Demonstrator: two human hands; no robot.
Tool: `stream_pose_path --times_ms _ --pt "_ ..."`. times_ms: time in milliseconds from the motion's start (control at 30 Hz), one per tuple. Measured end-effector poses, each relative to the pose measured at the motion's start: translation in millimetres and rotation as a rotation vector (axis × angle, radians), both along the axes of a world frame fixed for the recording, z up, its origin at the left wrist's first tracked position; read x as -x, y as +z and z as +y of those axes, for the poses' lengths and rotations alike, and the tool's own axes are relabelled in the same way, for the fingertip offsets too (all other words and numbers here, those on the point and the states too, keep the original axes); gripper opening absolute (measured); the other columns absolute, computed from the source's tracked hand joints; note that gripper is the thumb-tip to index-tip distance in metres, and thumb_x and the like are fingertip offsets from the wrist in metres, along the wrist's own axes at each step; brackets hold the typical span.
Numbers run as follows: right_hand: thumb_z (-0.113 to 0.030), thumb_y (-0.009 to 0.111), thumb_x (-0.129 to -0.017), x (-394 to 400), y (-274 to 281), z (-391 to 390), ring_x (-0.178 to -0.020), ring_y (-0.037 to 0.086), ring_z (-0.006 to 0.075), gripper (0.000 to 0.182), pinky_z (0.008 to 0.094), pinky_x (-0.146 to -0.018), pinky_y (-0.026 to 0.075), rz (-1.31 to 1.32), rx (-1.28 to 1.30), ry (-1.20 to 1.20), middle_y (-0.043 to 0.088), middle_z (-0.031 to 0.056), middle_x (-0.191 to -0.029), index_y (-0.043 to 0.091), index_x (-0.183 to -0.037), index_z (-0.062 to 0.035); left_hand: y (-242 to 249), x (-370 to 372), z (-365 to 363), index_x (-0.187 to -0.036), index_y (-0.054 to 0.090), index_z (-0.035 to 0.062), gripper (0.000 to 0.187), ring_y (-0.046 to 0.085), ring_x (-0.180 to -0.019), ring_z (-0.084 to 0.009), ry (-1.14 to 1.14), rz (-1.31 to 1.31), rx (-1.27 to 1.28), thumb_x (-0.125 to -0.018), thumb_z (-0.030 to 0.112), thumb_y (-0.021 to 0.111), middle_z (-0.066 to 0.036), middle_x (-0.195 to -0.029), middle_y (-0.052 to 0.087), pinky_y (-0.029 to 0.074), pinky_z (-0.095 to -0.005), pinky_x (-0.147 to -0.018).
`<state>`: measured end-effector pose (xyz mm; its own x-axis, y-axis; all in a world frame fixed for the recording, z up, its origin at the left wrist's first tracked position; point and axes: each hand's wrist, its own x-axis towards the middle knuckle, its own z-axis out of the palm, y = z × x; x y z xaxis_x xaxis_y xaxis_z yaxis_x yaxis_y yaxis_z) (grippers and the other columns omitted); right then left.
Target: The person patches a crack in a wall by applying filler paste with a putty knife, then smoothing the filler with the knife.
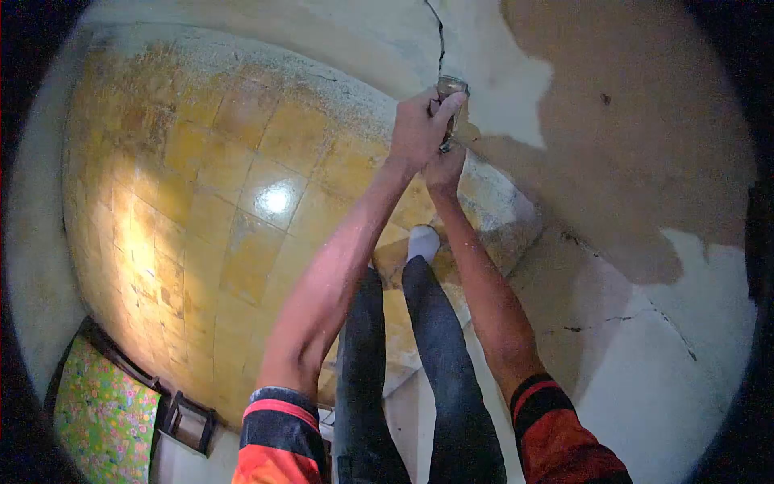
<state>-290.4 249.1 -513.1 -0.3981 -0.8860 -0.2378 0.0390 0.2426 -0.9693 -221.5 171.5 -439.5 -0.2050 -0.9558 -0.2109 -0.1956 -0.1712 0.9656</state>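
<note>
Both arms reach forward to a small shiny, dark-sided rectangular object (pixel 453 85) at the wall. My left hand (pixel 418 127) is closed around its left side, with the thumb lying across its front near the top. Just below, my right hand (pixel 445 171) is closed at the object's lower end, its fingers partly hidden behind the left hand and wrist. The exact kind of object cannot be made out. A thin dark line (pixel 441 36), either a cable or a crack, runs down the wall to its top.
Yellow worn floor tiles (pixel 258 177) spread to the left, with a bright light reflection. The pale wall (pixel 516 89) has brown patches and cracks. My sock-covered foot (pixel 423 242) stands below the hands. A flowered green cloth (pixel 109 403) and a dark wooden frame (pixel 189 423) are at lower left.
</note>
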Motion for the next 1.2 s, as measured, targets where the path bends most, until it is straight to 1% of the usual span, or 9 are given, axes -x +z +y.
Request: stream_pose_path --times_ms 167,333,433,533,633,933,1067,1133,1200 --pt "-0.012 0.067 -0.081 -4.8 -5.0 -5.4 -0.075 0.058 0.0158 0.016 0.035 -0.069 0.047 0.196 0.147 -0.15 0.062 0.0056 -0.073 0.061 -0.082 0.0022 4.1 -1.4 -2.4 -0.09 0.066 -0.0015 0.032 0.043 -0.054 -0.0119 0.013 -0.001 -0.06 -0.088 0.031 0.064 -0.008 -0.057 0.053 0.042 -0.0316 -0.054" --pt "-0.014 0.069 -0.078 7.2 -1.8 -11.7 -0.068 0.06 0.0196 0.021 0.0381 -0.066 0.046 0.285 0.106 -0.041 0.063 0.012 -0.069 0.059 -0.078 0.0043 10.1 -2.3 3.1 -0.085 0.065 -0.0027 0.034 0.042 -0.052 -0.0125 0.031 0.038 -0.034 -0.088 0.031 0.063 -0.008 -0.055 0.051 0.041 -0.0322 -0.053" --pt "-0.015 0.069 -0.078 6.1 0.9 -9.1 -0.07 0.061 0.02 0.021 0.039 -0.066 0.046 0.348 -0.107 -0.032 0.063 0.0116 -0.069 0.06 -0.077 0.004 3.3 2.3 -8.5 -0.085 0.064 -0.0025 0.035 0.043 -0.052 -0.0129 0.035 0.089 0.011 -0.087 0.032 0.064 -0.008 -0.055 0.052 0.042 -0.0332 -0.053" --pt "-0.015 0.068 -0.078 8.3 6.9 2.8 -0.067 0.06 0.018 0.021 0.039 -0.062 0.045 0.345 0.155 0.046 0.063 0.0117 -0.067 0.059 -0.074 0.0038 4.9 -1.5 -0.3 -0.086 0.065 -0.0019 0.035 0.046 -0.052 -0.0135 0.032 0.044 0.009 -0.088 0.033 0.063 -0.009 -0.056 0.055 0.043 -0.0337 -0.054" --pt "-0.014 0.069 -0.078 13.3 3.8 0.1 -0.064 0.059 0.0168 0.02 0.0378 -0.06 0.045 0.291 -0.051 0.028 0.063 0.0107 -0.065 0.06 -0.073 0.0027 2.5 1.5 -1.4 -0.087 0.065 -0.0014 0.034 0.049 -0.051 -0.0145 0.027 0.029 -0.013 -0.088 0.032 0.063 -0.01 -0.058 0.057 0.044 -0.0339 -0.054" --pt "-0.022 0.062 -0.088 21.9 -15.5 2.2 -0.074 0.055 0.0099 0.026 0.0333 -0.061 0.045 0.271 -0.197 0.126 0.062 0.0039 -0.078 0.06 -0.083 0.0027 5.3 2.1 -0.5 -0.088 0.065 -0.0015 0.032 0.049 -0.051 -0.0139 0.045 -0.001 -0.03 -0.089 0.031 0.063 -0.01 -0.057 0.057 0.043 -0.0324 -0.053" --pt "-0.023 0.064 -0.088 10.6 -19.2 2.1 -0.081 0.057 0.0112 0.029 0.0311 -0.067 0.047 0.182 -0.029 0.077 0.062 0.0045 -0.09 0.06 -0.096 0.0042 9.2 -1.9 -5.0 -0.085 0.065 -0.002 0.033 0.049 -0.05 -0.0157 0.056 0.059 -0.027 -0.088 0.031 0.063 -0.012 -0.057 0.057 0.043 -0.0334 -0.053" --pt "-0.022 0.065 -0.087 17.5 -23.4 6.8 -0.087 0.058 0.0127 0.032 0.0298 -0.071 0.048 0.098 -0.14 0.159 0.062 0.0056 -0.097 0.058 -0.104 0.0049 3.4 -1.1 -0.5 -0.084 0.065 -0.0021 0.034 0.049 -0.049 -0.0171 0.058 0.075 -0.032 -0.088 0.032 0.063 -0.013 -0.056 0.056 0.043 -0.034 -0.053" --pt "-0.018 0.067 -0.083 3.9 -16.6 -0.4 -0.077 0.059 0.0155 0.024 0.0348 -0.068 0.047 0.144 0.125 -0.024 0.064 0.0053 -0.083 0.06 -0.09 0.0042 -5.0 1.5 1.9 -0.085 0.065 -0.002 0.035 0.049 -0.049 -0.0185 0.067 0.018 -0.012 -0.087 0.033 0.063 -0.013 -0.056 0.056 0.043 -0.0345 -0.053"
